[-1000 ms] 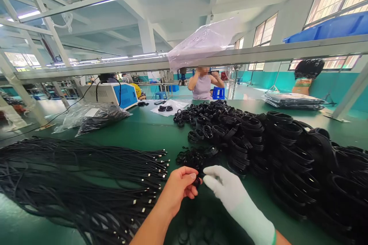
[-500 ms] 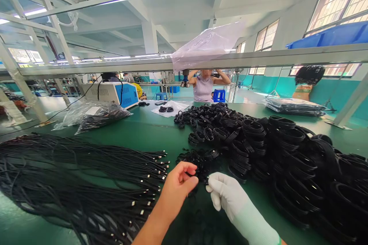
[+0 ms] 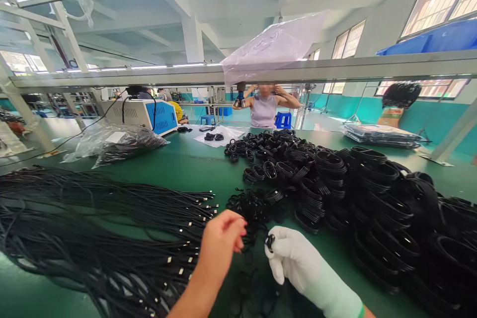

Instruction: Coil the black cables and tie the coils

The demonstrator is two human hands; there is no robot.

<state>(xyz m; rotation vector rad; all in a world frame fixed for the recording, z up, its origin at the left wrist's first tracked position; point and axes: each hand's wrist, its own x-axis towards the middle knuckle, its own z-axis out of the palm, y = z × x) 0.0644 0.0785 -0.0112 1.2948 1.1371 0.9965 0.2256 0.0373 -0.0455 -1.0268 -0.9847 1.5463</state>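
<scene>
While the right hand [image 3: 292,253], at 4 o'clock from the gap between the two, pinches a small black piece [image 3: 270,243] between gloved thumb and forefinger, its other fingers curled loosely below, the left hand [image 3: 219,241] sits bare at 9 o'clock, fingers bent and thumb drawn close to them. Whether it has hold of anything I cannot tell: its fingertips are blurred. The piece shows at the glove's tips, above the table [image 3: 194,169]. At 12 o'clock, just beyond the left hand, lies a tangled black heap [image 3: 246,206]. Coils [image 3: 311,203] bank up from 1 to 3 o'clock; cables [image 3: 112,243] spread at 9, their plugs [image 3: 190,223] near the left hand.

The likeliest fault, I judge, is a slip: the piece is tiny and glove fabric dulls feel, so it could drop and be lost among dark things. The heap looks snarled, so one pull might bring several bits together. A careless sweep towards 9 could snag plugs and muddle the cables; a bump towards 2 could topple stacked coils.
</scene>
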